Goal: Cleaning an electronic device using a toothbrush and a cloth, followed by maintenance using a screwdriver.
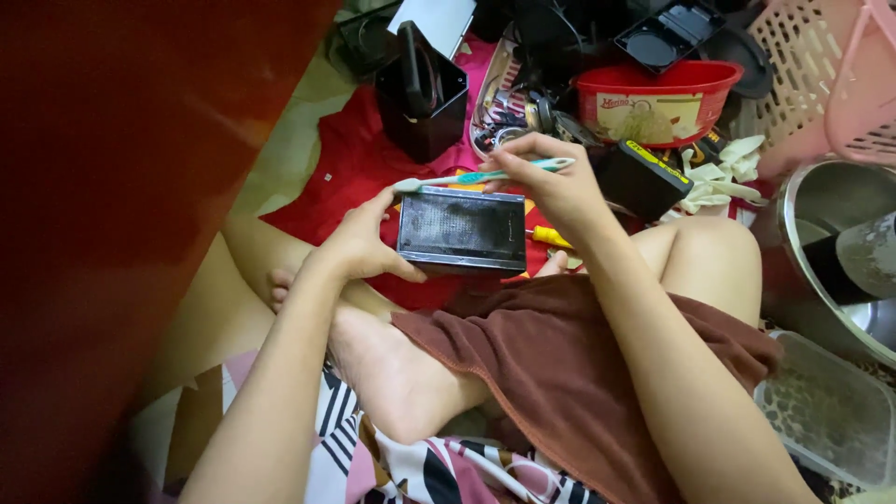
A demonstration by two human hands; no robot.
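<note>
Right now I see my left hand (359,245) clamped on the left end of a dark rectangular metal box (461,230), thumb along its lower edge, holding it tilted above my crossed legs. My right hand (553,185) is closed on a toothbrush (485,175) with a white and teal handle, which lies across the box's top edge with its head toward the left corner. The box's upper face is a fine mesh panel with a pale dusty smear in the middle.

Under the box a red cloth (345,159) covers the floor, and a yellow-handled tool (549,237) lies on it just beside the box's right end. A brown towel (551,364) drapes over my lap.

Farther back, a black open-topped case (422,93) stands at the cloth's far edge. To its right sits a red round tub (658,98) with a rectangular cream and green label on its side. A black block with a yellow strip label (644,177) lies near my right wrist, beside some crumpled white gloves (723,177). A pink lattice basket (821,75) fills the far right corner, with a steel bowl (840,252) below it.
</note>
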